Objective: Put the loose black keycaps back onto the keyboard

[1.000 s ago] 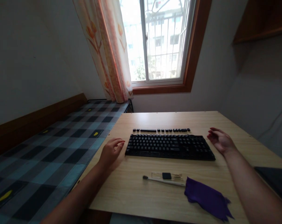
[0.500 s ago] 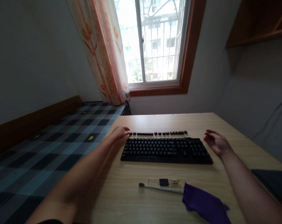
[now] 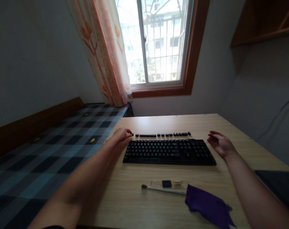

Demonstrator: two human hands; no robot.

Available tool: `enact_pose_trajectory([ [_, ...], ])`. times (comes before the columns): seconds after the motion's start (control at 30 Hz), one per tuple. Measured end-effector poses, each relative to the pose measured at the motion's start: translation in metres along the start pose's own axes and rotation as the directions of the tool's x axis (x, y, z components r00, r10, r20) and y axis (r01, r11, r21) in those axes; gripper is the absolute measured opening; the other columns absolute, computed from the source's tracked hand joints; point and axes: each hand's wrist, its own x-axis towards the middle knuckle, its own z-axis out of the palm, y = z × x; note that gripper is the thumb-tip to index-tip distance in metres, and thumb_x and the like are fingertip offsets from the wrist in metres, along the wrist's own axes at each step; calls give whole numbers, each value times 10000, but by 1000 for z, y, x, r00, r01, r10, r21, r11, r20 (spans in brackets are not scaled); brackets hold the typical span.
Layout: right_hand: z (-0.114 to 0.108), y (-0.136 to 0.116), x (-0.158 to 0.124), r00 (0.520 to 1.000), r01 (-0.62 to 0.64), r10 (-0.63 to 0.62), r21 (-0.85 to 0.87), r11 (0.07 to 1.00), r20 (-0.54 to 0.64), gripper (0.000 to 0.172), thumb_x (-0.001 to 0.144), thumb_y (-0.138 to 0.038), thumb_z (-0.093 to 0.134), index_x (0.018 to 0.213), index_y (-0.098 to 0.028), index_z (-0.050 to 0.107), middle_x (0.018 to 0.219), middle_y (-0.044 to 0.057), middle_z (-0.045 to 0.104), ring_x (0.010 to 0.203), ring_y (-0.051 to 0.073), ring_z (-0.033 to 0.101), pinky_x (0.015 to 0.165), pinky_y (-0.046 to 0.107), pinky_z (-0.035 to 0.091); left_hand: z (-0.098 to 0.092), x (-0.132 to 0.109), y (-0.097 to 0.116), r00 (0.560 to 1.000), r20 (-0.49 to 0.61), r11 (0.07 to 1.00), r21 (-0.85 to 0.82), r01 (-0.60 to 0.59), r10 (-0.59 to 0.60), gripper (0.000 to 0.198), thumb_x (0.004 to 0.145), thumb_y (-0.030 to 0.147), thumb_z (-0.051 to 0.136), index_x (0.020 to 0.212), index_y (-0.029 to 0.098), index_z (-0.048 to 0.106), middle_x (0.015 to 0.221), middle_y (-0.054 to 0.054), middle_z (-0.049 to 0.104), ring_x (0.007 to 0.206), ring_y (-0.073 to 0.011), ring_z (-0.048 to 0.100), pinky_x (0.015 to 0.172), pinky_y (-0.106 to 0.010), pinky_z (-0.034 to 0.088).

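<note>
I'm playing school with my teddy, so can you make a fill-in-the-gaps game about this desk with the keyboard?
1. The left hand has its fingertips at the ____ end of the row of loose keycaps.
2. The right hand is open, beside the ____ end of the keyboard.
3. The cloth by the toothbrush is ____ in colour.
Missing words: left; right; purple.

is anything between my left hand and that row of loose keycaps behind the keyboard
Nothing visible. The left hand is at the left end of the keycap row, fingertips by the first cap; contact is unclear. The keyboard lies nearer the person than the row, beside the hand, not between them.
</note>
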Motion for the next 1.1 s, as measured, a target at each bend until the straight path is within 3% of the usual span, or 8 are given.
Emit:
enact_pose_trajectory([
  [0.17, 2, -3, -4, 1000, -11, 11, -1, 1000, 4, 212, 809, 6, 581, 827, -166, 702, 704, 37, 685, 573, 113, 655, 564, 214, 620, -28, -54, 0, 991, -8, 986, -95, -135, 135, 300, 866, 455, 630, 1022, 252, 786, 1027, -35, 786, 897, -206, 708, 786, -254, 509],
  [0.23, 3, -4, -5, 1000, -20, 20, -2, 1000, 0, 216, 814, 6, 572, 828, -167, 700, 700, 35, 680, 569, 114, 653, 553, 214, 616, -35, -82, 4, 953, -28, 943, -143, -302, 301, 269, 870, 456, 646, 991, 258, 782, 1087, -27, 771, 969, -206, 700, 870, -275, 512],
  [0.3, 3, -5, -5, 1000, -25, 25, -1, 1000, -6, 228, 821, 13, 556, 828, -164, 699, 694, 37, 677, 567, 114, 651, 551, 215, 614, -35, -108, 11, 915, -32, 903, -149, -403, 403, 219, 867, 412, 671, 985, 264, 782, 1122, -22, 761, 1000, -205, 701, 923, -295, 508],
  [0.43, 2, -4, -3, 1000, -22, 22, -1, 1000, -2, 256, 825, 34, 529, 828, -158, 697, 700, 40, 679, 585, 115, 659, 564, 217, 617, -20, -142, 22, 926, -33, 922, -85, -377, 376, 160, 864, 344, 694, 977, 286, 790, 1184, -5, 744, 1024, -211, 704, 939, -312, 515],
  [0.63, -2, -1, -1, 1000, -1, 1, -7, 1000, 22, 230, 816, 24, 563, 844, -160, 698, 711, 40, 678, 593, 116, 660, 578, 214, 620, 2, -151, 27, 950, -39, 949, -39, -312, 311, 157, 861, 315, 699, 985, 288, 792, 1181, -4, 746, 1062, -214, 692, 942, -300, 511],
  [0.83, -2, 0, -1, 1000, 6, -6, -26, 1000, 20, 216, 794, 11, 597, 843, -175, 696, 713, 30, 686, 605, 113, 662, 588, 205, 624, 2, -152, 31, 957, -52, 958, -13, -288, 287, 179, 878, 278, 682, 1033, 267, 772, 1118, -15, 767, 1024, -214, 702, 909, -301, 516],
  [1.1, 0, -2, -3, 1000, -16, 16, -19, 1000, -4, 238, 810, 23, 561, 837, -171, 698, 695, 31, 682, 571, 109, 653, 577, 214, 625, -3, -153, 43, 949, 5, 936, 162, -312, 315, 154, 879, 207, 672, 972, 258, 783, 1027, -36, 779, 979, -234, 702, 888, -337, 518],
])
